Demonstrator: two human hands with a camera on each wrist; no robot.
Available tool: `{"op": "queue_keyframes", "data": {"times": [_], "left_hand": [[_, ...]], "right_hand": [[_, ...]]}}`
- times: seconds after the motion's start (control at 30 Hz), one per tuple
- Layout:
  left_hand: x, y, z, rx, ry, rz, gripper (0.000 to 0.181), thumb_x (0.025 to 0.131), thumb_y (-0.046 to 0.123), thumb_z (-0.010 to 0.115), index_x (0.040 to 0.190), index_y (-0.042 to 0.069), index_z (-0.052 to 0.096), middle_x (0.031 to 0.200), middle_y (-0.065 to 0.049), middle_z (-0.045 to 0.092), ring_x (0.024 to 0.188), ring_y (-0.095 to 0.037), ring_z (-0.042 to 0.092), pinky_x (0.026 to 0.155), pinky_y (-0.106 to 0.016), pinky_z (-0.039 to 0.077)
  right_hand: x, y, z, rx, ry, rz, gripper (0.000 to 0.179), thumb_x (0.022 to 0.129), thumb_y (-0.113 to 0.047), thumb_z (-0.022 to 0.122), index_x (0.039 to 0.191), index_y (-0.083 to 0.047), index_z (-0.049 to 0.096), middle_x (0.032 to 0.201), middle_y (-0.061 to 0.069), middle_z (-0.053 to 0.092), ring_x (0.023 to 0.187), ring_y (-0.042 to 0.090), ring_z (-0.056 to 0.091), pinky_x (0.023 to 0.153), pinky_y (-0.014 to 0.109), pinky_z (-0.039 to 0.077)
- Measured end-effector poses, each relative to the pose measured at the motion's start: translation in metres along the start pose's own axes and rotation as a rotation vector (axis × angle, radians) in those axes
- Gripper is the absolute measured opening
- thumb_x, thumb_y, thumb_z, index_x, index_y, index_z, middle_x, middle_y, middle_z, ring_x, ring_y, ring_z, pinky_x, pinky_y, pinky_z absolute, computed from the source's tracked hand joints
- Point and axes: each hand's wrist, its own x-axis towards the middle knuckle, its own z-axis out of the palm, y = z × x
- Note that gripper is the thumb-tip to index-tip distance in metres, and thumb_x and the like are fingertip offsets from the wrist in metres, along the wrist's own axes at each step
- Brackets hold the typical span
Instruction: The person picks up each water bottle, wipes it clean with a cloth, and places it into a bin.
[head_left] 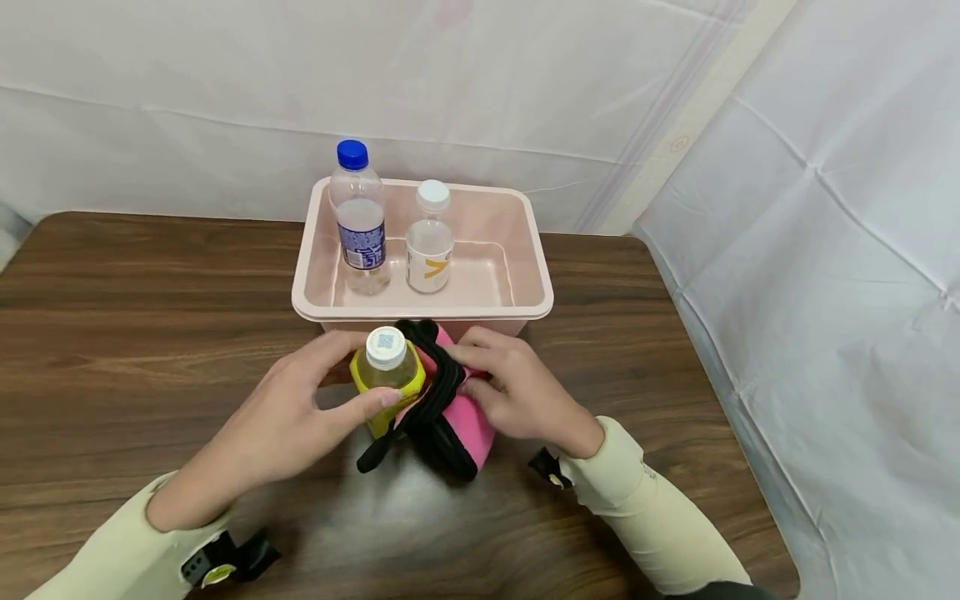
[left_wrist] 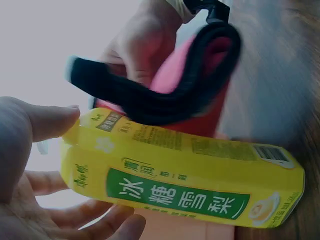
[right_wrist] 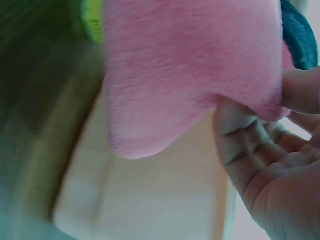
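Observation:
A drink bottle [head_left: 388, 373] with a yellow label and white cap stands upright on the table, in front of the tray. My left hand [head_left: 296, 408] holds it near the top, thumb on the near side and fingers round the far side. The left wrist view shows the green panel on the bottle's label [left_wrist: 180, 192]. Against the bottle's right side is a folded fuzzy pink cloth [head_left: 471, 427] with thick black edging. My right hand [head_left: 517, 385] pinches its upper edge; in the right wrist view the cloth [right_wrist: 190, 70] hangs from thumb and fingers.
Just behind the hands stands a pale pink plastic tray [head_left: 480, 312]. Inside it are a clear bottle with a blue cap [head_left: 362, 225] and a shorter clear bottle with a white cap [head_left: 430, 250]. White sheeting [head_left: 225, 100] hangs behind and to the right of the wooden table [head_left: 150, 333].

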Motion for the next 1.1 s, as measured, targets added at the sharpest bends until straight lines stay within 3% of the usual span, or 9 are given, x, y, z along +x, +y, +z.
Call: {"op": "queue_keyframes", "data": {"times": [0.1,0.2,0.3,0.4,0.63,0.8,1.1], "left_hand": [[-0.001,0.000,0.000,0.018,0.008,0.018,0.043,0.095,0.036,0.078,0.136,0.024,0.067,0.121,0.006,0.064,0.111,-0.010,0.063,0.094,-0.032,0.061],[-0.002,0.000,-0.001,0.017,0.012,0.023,0.048,0.096,0.034,0.077,0.141,0.023,0.065,0.122,0.004,0.064,0.113,-0.013,0.064,0.096,-0.037,0.061],[-0.004,0.001,0.000,-0.005,0.036,0.024,0.050,0.095,0.031,0.079,0.142,0.021,0.064,0.127,0.001,0.067,0.115,-0.018,0.067,0.095,-0.041,0.061],[-0.006,0.002,0.005,-0.036,0.091,0.037,0.049,0.092,0.024,0.082,0.138,0.020,0.065,0.128,-0.001,0.071,0.113,-0.019,0.070,0.093,-0.035,0.062],[-0.012,0.000,0.012,-0.006,0.217,0.088,0.046,0.086,0.016,0.086,0.130,0.018,0.071,0.116,0.001,0.077,0.104,-0.014,0.073,0.088,-0.005,0.053],[-0.012,-0.001,0.014,0.008,0.232,0.100,0.048,0.086,0.016,0.087,0.131,0.017,0.071,0.117,0.000,0.078,0.105,-0.013,0.073,0.089,-0.003,0.051],[-0.013,-0.002,0.015,0.036,0.252,0.119,0.052,0.085,0.016,0.087,0.134,0.014,0.071,0.120,-0.005,0.078,0.106,-0.020,0.075,0.088,-0.002,0.050]], "right_hand": [[0.004,-0.006,-0.007,0.042,0.076,-0.066,0.037,0.091,0.006,0.068,0.123,-0.011,0.076,0.103,0.001,0.069,0.090,0.011,0.059,0.075,0.024,0.052],[0.009,-0.012,-0.009,0.043,0.102,-0.091,0.038,0.091,0.004,0.069,0.125,-0.011,0.075,0.105,0.002,0.069,0.091,0.012,0.061,0.077,0.026,0.053],[0.012,-0.015,-0.006,0.048,0.079,-0.061,0.040,0.091,0.004,0.069,0.128,-0.010,0.074,0.104,0.002,0.068,0.089,0.011,0.059,0.074,0.025,0.053],[0.012,-0.015,-0.001,0.027,0.054,-0.017,0.041,0.090,0.006,0.069,0.127,-0.010,0.074,0.103,0.002,0.066,0.085,0.010,0.055,0.070,0.023,0.052],[0.008,-0.010,0.019,-0.179,0.019,-0.013,0.030,0.085,0.006,0.064,0.108,-0.010,0.074,0.090,-0.001,0.059,0.079,0.009,0.049,0.067,0.020,0.045],[0.003,-0.005,0.034,-0.294,-0.021,-0.024,0.023,0.084,0.005,0.062,0.099,-0.009,0.073,0.085,0.000,0.058,0.072,0.011,0.049,0.066,0.024,0.046],[-0.002,0.004,0.056,-0.457,-0.159,0.017,0.018,0.089,-0.004,0.065,0.103,-0.010,0.074,0.090,0.002,0.064,0.073,0.013,0.062,0.067,0.031,0.059]]}}
